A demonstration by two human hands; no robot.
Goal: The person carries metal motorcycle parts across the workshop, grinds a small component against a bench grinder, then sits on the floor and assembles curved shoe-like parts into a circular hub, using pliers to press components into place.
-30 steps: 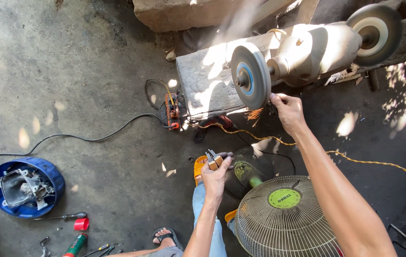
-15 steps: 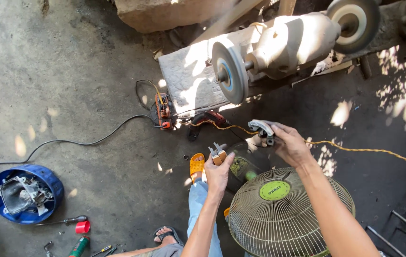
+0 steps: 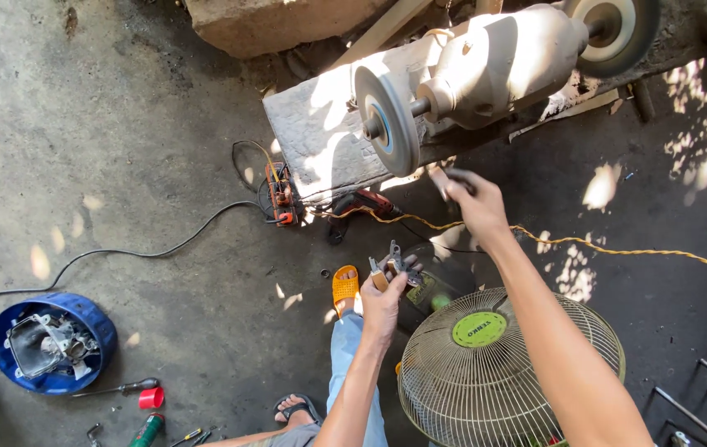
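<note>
My left hand (image 3: 382, 302) is closed on a pair of pliers (image 3: 392, 263), jaws pointing up, above my knee and an orange sandal (image 3: 343, 285). My right hand (image 3: 476, 205) is raised just below the grey grinding wheel (image 3: 387, 120) of a bench grinder (image 3: 502, 58). Its fingers are closed on a small dark part (image 3: 459, 177), blurred by motion. A round wire fan grille (image 3: 536, 389) with a green centre cap (image 3: 478, 329) lies under my right forearm.
A yellow cord (image 3: 618, 242) runs right across the concrete floor, and a black cable (image 3: 122, 250) runs left from an orange switch box (image 3: 281, 194). A blue tub (image 3: 93, 327) of metal parts, a screwdriver (image 3: 113, 387) and a red cap (image 3: 151, 398) lie at lower left.
My right hand dropped from the grinding wheel toward the fan, then rose back to just under the wheel with the small part. My left hand stays shut on the pliers, nearly still.
</note>
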